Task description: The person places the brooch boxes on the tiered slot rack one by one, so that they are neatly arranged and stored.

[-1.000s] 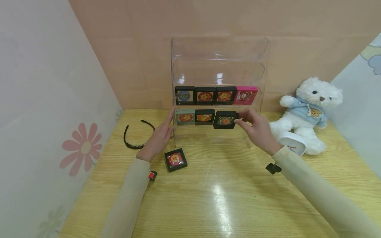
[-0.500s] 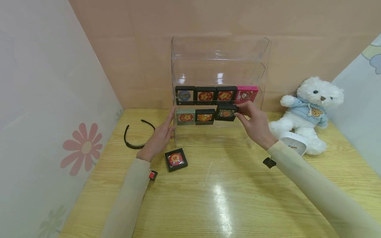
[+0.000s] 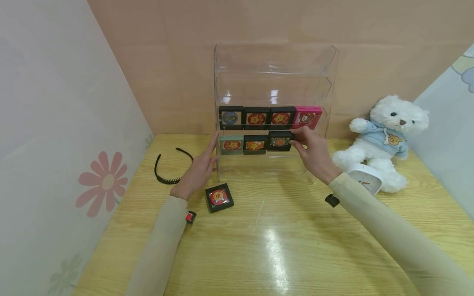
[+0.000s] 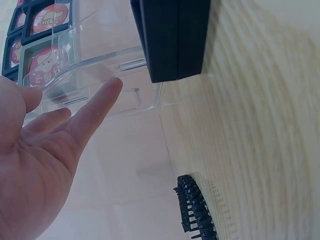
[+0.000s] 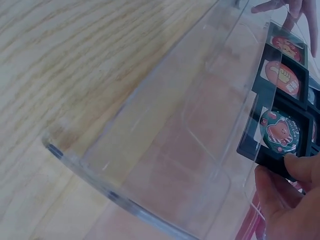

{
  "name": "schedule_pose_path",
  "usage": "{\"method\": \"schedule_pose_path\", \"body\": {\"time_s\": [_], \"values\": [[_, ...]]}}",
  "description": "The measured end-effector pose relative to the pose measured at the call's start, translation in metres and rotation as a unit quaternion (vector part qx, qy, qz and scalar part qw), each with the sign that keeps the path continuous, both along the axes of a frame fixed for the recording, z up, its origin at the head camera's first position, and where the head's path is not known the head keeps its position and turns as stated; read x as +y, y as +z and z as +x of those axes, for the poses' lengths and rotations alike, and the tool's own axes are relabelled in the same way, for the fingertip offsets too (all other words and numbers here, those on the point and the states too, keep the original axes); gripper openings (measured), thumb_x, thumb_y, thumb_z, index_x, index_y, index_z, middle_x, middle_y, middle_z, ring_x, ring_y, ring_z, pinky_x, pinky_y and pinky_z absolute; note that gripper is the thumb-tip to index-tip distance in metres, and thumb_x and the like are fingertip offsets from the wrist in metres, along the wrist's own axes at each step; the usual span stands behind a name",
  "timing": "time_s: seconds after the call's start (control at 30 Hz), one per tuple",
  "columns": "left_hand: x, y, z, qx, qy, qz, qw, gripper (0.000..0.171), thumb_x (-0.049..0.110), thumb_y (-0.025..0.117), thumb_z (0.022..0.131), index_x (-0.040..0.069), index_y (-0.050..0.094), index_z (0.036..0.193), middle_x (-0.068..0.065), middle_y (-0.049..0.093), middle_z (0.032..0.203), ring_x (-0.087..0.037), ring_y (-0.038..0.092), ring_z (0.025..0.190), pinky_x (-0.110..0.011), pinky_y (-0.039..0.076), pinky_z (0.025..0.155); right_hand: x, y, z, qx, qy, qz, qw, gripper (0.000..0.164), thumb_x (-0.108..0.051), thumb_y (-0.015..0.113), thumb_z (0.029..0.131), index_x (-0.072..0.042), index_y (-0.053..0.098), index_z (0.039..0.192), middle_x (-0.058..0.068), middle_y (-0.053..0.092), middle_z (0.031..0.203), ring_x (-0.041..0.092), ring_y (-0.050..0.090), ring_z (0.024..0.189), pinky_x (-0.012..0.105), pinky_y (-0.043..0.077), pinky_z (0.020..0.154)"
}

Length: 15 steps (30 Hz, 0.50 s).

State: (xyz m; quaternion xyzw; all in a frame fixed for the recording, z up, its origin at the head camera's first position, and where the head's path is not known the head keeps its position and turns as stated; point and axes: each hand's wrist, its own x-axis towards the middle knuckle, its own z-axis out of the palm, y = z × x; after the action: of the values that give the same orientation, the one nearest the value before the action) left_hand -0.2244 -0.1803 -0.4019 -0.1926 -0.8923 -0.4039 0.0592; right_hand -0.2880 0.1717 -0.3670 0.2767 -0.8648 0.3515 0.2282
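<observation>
My right hand (image 3: pixel 314 154) pinches the right edge of a square black badge frame (image 3: pixel 279 142) with thumb and fingertips. Inside the frame is a round green badge with a reddish animal figure, clear in the right wrist view. It stands in the lower filled tier of a clear acrylic display rack (image 3: pixel 272 75), right of a black badge frame (image 3: pixel 255 144) and a grey-green one (image 3: pixel 231 145). With fingers extended, my left hand (image 3: pixel 196 174) lies along the rack's left side. On the table below lies another black badge frame (image 3: pixel 219 198) with a red badge.
One tier higher stand several badge frames, a pink one (image 3: pixel 308 118) at their right end. A black toothed headband (image 3: pixel 168 181) lies left of the rack. To its right sit a white teddy bear (image 3: pixel 386 137) and a small white clock (image 3: pixel 364 179). A wall closes the back.
My right hand has raised the black frame from in front of the lower filled tier, tilted it back and settled it in line with its neighbours. The left hand has stayed at the rack's side.
</observation>
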Motion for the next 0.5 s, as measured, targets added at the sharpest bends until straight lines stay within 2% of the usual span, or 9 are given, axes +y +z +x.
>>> {"method": "schedule_pose_path", "body": {"time_s": [0.17, 0.33, 0.5], "values": [[0.0006, 0.0004, -0.0003, -0.002, 0.003, -0.003, 1.0, 0.073, 0.016, 0.039, 0.111, 0.04, -0.008, 0.162, -0.005, 0.015, 0.167, -0.03, 0.069, 0.1, -0.042, 0.057, 0.088, -0.0008, -0.0043, -0.001, -0.001, 0.007, 0.0, 1.0, 0.027, 0.004, 0.072, 0.092, 0.004, 0.061, 0.116, 0.018, 0.07, 0.105, 0.032, 0.071, 0.093, 0.044, 0.059, 0.081], [0.0006, 0.0004, -0.0006, 0.0, 0.005, -0.007, 1.0, 0.073, 0.017, 0.038, 0.111, 0.04, -0.008, 0.162, -0.006, 0.017, 0.166, -0.027, 0.07, 0.092, -0.043, 0.056, 0.089, -0.0017, -0.0061, 0.0006, -0.008, 0.01, -0.002, 1.0, 0.025, 0.003, 0.071, 0.092, 0.004, 0.061, 0.115, 0.018, 0.071, 0.105, 0.032, 0.071, 0.093, 0.042, 0.059, 0.08], [0.0009, 0.0004, 0.0001, 0.0, 0.003, -0.004, 1.0, 0.073, 0.016, 0.038, 0.111, 0.039, -0.008, 0.162, -0.007, 0.016, 0.166, -0.03, 0.07, 0.094, -0.044, 0.057, 0.089, -0.0021, -0.0071, 0.0012, -0.009, 0.01, -0.006, 1.0, 0.025, 0.005, 0.072, 0.092, 0.004, 0.062, 0.115, 0.019, 0.072, 0.105, 0.032, 0.072, 0.094, 0.041, 0.059, 0.08]]}}
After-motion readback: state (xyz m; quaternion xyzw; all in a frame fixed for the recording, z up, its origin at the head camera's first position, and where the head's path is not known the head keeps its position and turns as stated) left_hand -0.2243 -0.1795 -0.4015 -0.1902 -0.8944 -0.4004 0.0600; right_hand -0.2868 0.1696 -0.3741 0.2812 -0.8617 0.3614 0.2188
